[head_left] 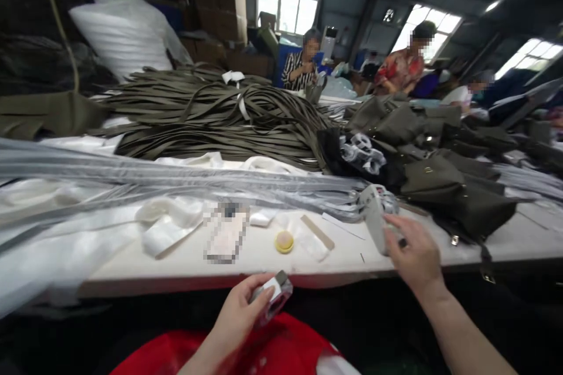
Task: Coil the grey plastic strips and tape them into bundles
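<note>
My left hand is closed around a small coiled roll in front of the table's edge. The roll looks shiny and grey, with a white patch and a dark olive end on top. At the right, my right hand has its fingers on a grey-white flat-sided case standing upright on the table. A small dark spot shows by the thumb; I cannot make out what it is. Behind the case lies a dark bag with several grey-white rolls on it.
Along the white table lie a phone, a round yellow tin and a beige strip. Long grey strips cross behind them. Olive straps are heaped farther back, olive bags at right. Several people work beyond.
</note>
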Demonstrator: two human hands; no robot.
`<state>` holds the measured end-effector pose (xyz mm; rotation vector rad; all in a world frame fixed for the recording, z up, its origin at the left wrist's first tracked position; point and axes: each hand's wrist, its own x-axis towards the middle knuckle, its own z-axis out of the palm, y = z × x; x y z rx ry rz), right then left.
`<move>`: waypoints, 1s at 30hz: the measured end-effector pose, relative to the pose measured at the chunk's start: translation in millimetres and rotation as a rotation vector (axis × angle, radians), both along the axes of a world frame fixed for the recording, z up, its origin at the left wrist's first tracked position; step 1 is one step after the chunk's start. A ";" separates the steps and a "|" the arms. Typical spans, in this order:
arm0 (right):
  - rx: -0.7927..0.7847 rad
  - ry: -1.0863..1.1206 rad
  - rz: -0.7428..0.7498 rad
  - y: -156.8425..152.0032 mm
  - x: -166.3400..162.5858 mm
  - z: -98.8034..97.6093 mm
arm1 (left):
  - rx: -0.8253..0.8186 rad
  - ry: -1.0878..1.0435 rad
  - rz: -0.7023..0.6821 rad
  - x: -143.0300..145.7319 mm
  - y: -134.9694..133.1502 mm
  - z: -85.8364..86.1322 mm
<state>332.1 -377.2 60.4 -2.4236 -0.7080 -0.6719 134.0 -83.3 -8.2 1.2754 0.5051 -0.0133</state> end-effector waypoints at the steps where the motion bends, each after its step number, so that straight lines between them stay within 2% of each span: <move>1: 0.085 0.086 -0.178 -24.6 20.9 2.0 | -0.031 0.013 0.006 0.8 2.3 -2.5; 2: 0.170 0.212 -0.293 -46.0 39.0 1.2 | -0.066 0.023 0.011 1.4 3.2 -3.8; 4: 0.237 0.368 -0.350 -75.0 65.6 -8.0 | -0.130 0.031 0.006 2.3 0.9 -3.2; 8: 0.342 0.613 -0.253 -86.7 84.9 -36.7 | -0.191 0.015 -0.045 5.0 -9.9 0.5; 10: 0.410 0.665 -0.227 -86.9 83.7 -43.8 | -0.190 -0.005 -0.057 6.4 -13.4 -1.5; 14: 0.494 0.674 -0.244 -97.9 68.0 -43.1 | -0.223 0.002 -0.012 5.7 -15.6 -7.6; 17: 0.479 0.714 -0.291 -108.1 47.2 -49.4 | -0.255 0.024 0.008 3.4 -15.3 -6.2; 21: 0.393 0.777 -0.378 -112.5 22.8 -71.0 | -0.248 0.019 -0.012 2.0 -11.5 -1.3; 23: 0.332 0.793 -0.411 -108.1 14.1 -76.1 | -0.196 0.001 -0.041 2.1 -9.4 -1.6; 25: 0.265 0.818 -0.381 -93.4 5.0 -73.6 | -0.096 -0.037 -0.037 1.9 -9.6 -3.4; 27: 0.231 0.850 -0.251 -63.7 -6.4 -66.5 | 0.023 -0.076 0.013 1.5 -12.8 -5.6; 30: 0.296 0.956 0.068 5.6 -32.8 -55.5 | 0.110 -0.084 0.114 1.0 -19.4 -8.8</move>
